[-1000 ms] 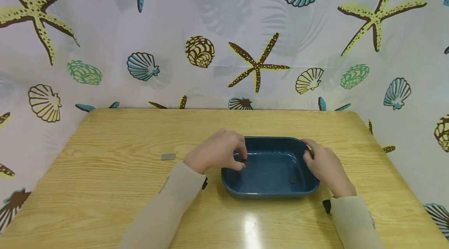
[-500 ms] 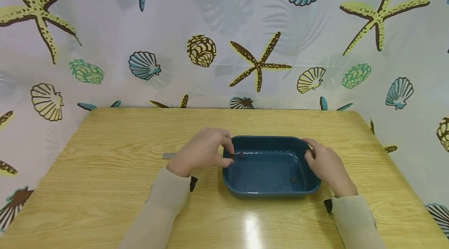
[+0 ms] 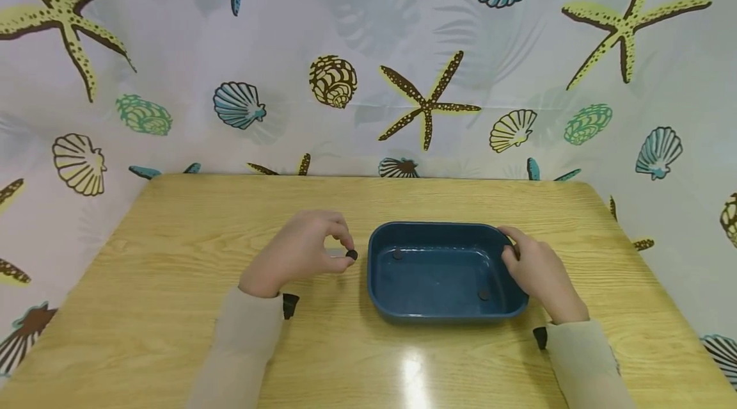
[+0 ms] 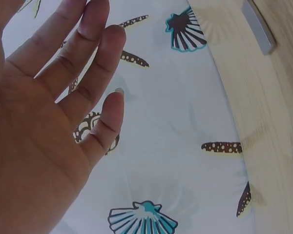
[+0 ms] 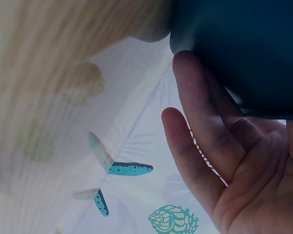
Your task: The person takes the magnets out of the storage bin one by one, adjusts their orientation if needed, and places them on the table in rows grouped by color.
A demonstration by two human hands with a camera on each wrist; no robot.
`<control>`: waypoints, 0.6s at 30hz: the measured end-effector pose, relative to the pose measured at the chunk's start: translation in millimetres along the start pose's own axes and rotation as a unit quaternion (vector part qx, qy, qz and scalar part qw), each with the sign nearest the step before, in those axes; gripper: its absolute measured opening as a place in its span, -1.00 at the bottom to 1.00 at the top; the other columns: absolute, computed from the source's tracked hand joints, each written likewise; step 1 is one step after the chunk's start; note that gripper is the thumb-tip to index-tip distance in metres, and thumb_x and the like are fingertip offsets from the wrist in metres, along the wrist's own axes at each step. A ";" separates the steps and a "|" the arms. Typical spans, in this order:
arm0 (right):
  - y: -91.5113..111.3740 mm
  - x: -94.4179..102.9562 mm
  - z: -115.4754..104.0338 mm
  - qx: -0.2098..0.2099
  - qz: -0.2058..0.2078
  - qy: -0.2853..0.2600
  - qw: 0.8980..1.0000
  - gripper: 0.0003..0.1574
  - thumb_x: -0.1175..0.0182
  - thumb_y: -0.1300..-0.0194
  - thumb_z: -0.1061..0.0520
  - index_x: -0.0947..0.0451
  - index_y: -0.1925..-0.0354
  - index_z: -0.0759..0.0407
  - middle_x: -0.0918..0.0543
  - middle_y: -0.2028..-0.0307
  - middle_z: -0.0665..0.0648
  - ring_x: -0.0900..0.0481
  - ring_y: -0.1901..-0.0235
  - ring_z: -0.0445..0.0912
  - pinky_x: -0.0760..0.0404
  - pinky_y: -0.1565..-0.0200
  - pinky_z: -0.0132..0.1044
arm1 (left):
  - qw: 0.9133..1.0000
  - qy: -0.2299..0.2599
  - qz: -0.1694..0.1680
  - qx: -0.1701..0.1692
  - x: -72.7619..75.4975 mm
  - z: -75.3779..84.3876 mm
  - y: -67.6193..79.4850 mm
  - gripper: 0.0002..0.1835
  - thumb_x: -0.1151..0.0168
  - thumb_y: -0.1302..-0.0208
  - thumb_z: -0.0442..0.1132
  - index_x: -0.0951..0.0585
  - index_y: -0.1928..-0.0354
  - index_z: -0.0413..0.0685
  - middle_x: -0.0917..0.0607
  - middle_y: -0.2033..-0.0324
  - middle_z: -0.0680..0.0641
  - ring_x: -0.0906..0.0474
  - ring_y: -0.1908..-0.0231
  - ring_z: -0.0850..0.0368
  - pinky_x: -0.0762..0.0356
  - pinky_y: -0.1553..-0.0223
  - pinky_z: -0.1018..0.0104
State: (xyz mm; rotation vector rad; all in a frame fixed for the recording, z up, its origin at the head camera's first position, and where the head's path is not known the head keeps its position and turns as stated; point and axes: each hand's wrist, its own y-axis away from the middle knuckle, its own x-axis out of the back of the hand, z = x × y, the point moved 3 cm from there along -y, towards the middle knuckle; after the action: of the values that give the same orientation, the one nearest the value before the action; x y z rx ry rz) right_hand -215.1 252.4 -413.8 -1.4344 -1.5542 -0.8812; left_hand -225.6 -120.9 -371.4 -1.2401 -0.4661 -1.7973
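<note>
Between thumb and index finger, my left hand (image 3: 302,246) pinches a small dark round disc (image 3: 352,255) above the table, just left of a dark blue plastic tub (image 3: 437,319). My right hand (image 3: 534,271) holds the tub's right rim. In the right wrist view its fingers (image 5: 193,92) lie along the outside of the tub wall (image 5: 254,58). Inside the tub are two dark round spots, a left one (image 3: 397,254) and a right one (image 3: 483,294); whether they are loose discs I cannot tell. The left wrist view shows the left palm (image 4: 39,131), with the disc out of sight.
Behind the left hand lies a flat grey strip (image 3: 334,252), partly hidden. A grey bar (image 4: 260,27) also shows on the wood in the left wrist view. The wooden table (image 3: 190,236) ends at a cloth (image 3: 276,153) printed with shells and starfish.
From over the tub's left end, my left hand has moved left and out past the rim, carrying the dark disc. The right hand keeps its hold on the tub.
</note>
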 end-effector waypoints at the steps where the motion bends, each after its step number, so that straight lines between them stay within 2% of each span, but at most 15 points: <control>1: 0.0 0.0 0.0 0.000 0.000 0.000 1.000 -0.43 0.02 -0.54 0.18 -0.38 -0.44 0.20 -0.37 0.67 0.00 -0.28 0.70 -0.13 -0.25 0.55 -0.27 | 1.000 -0.001 0.001 0.001 1.2 -1.5 1.5 -0.91 -0.57 -0.10 -0.15 -0.79 0.39 0.15 -0.71 0.29 0.14 -0.59 0.29 0.20 -0.54 0.17 0.25; 7: 0.3 0.4 -1.1 -0.002 -0.001 -0.001 1.000 -0.43 0.01 -0.54 0.18 -0.37 -0.44 0.21 -0.37 0.67 0.00 -0.28 0.70 -0.13 -0.25 0.56 -0.28 | 1.000 -0.011 0.000 0.012 3.9 -9.2 8.5 -0.92 -0.58 -0.08 -0.17 -0.79 0.42 0.14 -0.70 0.32 0.14 -0.55 0.38 0.21 -0.50 0.18 0.23; 13: 0.6 -0.8 -1.1 -0.003 -0.008 -0.003 1.000 -0.43 0.02 -0.54 0.19 -0.37 -0.45 0.21 -0.37 0.67 0.01 -0.29 0.70 -0.13 -0.26 0.56 -0.28 | 1.000 -0.016 -0.008 0.019 2.5 -17.7 16.7 -0.92 -0.58 -0.07 -0.17 -0.80 0.41 0.11 -0.70 0.32 0.13 -0.60 0.32 0.14 -0.56 0.10 0.13; 18: -0.6 -0.6 0.2 -0.001 -0.005 0.002 1.000 -0.43 0.02 -0.53 0.19 -0.37 -0.44 0.21 -0.36 0.68 0.00 -0.27 0.71 -0.13 -0.25 0.57 -0.29 | 0.999 -0.018 -0.014 0.036 0.4 -25.2 20.8 -0.92 -0.58 -0.07 -0.17 -0.80 0.42 0.14 -0.70 0.30 0.12 -0.57 0.36 0.17 -0.53 0.17 0.20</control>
State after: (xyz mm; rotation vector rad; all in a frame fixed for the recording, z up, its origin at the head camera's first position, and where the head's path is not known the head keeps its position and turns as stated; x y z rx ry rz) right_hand -215.8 252.3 -414.4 -1.4273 -1.5604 -0.8918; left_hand -222.6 -150.3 -385.3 -1.2234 -0.5650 -1.7688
